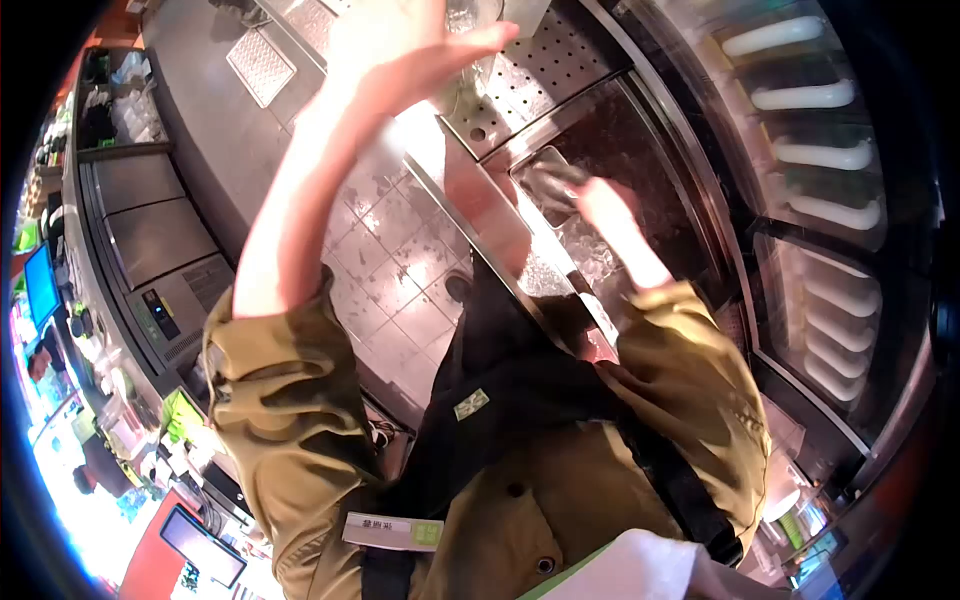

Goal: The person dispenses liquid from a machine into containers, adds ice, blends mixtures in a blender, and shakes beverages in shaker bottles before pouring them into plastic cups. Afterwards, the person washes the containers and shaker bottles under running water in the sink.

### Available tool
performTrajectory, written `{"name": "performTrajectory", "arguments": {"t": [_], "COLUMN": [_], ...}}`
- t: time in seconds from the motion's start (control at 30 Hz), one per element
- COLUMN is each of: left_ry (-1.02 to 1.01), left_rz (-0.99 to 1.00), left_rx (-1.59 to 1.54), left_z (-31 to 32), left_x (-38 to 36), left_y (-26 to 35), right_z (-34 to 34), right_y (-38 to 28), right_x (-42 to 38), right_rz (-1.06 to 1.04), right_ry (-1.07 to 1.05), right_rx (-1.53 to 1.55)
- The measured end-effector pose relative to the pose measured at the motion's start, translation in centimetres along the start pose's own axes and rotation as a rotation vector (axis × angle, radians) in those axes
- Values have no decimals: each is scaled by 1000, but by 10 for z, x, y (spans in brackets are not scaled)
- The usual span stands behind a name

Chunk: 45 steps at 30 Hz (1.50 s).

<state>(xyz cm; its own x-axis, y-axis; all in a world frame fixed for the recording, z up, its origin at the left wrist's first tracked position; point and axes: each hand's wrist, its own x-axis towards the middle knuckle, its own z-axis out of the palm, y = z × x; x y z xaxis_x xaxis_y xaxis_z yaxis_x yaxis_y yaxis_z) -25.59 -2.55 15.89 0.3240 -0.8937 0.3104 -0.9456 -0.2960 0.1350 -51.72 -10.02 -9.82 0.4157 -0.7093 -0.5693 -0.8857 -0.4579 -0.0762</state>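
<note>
My left hand [400, 50] is raised at the top edge and washed out by bright light. Its thumb stretches across a clear container [468, 92], and the other fingers are mostly cut off by the frame. The hand seems to hold this container above a perforated metal drain surface [545, 60]. Lower and to the right, my right hand [607, 207] is closed on a metal scoop [548, 180], blurred by motion. The scoop is over a steel bin [640, 130] with clear ice [595, 255] in it.
A steel counter edge [460, 215] runs between me and the bin. Right of it, white curved handles [815, 95] line a glass-fronted case. Wet floor tiles [390, 270] lie to the left, with a steel appliance [160, 240] beyond. A screen [203, 543] stands at lower left.
</note>
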Motion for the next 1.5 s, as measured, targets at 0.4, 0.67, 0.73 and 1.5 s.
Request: {"name": "performTrajectory", "arguments": {"t": [0.4, 0.67, 0.73, 1.5], "left_ry": [-215, -128, -52, 377], "left_rz": [88, 121, 80, -161], "left_rx": [-193, -316, -385, -741], "left_z": [-23, -12, -1, 33], "left_x": [1, 0, 1, 14], "left_y": [7, 1, 2, -4], "right_z": [254, 223, 197, -318], "right_y": [206, 211, 217, -61], "right_x": [54, 3, 16, -115], "right_rz": [-115, -201, -147, -694], "right_ry": [109, 17, -80, 700], "right_rx": [-369, 148, 224, -63]}}
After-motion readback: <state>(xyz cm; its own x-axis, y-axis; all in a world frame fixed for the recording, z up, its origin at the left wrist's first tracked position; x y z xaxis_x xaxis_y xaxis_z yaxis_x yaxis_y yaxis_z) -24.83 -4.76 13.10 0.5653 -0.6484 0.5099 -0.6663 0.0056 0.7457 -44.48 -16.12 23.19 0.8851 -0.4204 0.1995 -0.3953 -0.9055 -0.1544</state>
